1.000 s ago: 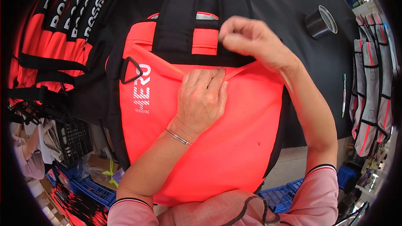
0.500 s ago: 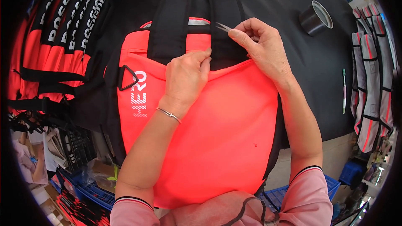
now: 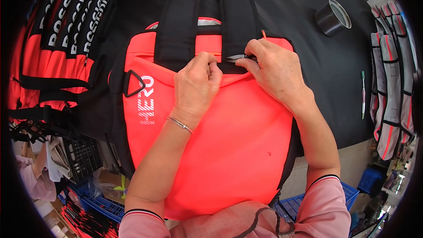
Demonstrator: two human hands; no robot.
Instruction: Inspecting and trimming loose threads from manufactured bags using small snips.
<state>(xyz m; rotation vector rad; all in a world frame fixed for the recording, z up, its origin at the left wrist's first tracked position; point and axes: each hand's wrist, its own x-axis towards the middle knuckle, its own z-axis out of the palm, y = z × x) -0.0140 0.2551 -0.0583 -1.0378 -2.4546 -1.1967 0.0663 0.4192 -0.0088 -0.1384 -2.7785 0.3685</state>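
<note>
1. The right hand (image 3: 275, 68) now holds a small pair of metal snips (image 3: 238, 57), fingers pinched around them and the blades pointing left along the black band at the top of the bag. A second ago this hand was higher up, gripping the band; half a second ago a thin metal tip already showed at its fingers.
2. The left hand (image 3: 196, 83) has gone from lying flat on the orange fabric to a loose fist, thumb and fingertips pinching the edge of the band just beside the blades. What it pinches is too small to tell; it may be a stray thread.
3. The orange bag (image 3: 229, 150) lies flat on the black table (image 3: 308, 75), its two black straps (image 3: 176, 13) running away from the person. It has barely moved; only the hands have closed in on one spot at the seam.
4. Judging by this, the work has passed from smoothing and checking the fabric to trimming something at the seam.
5. A short orange thread end (image 3: 263, 34) sticks up at the bag's top edge near the right hand.
6. A roll of dark tape (image 3: 332, 16) and a green toothbrush (image 3: 363, 92) lie well apart on the table.
</note>
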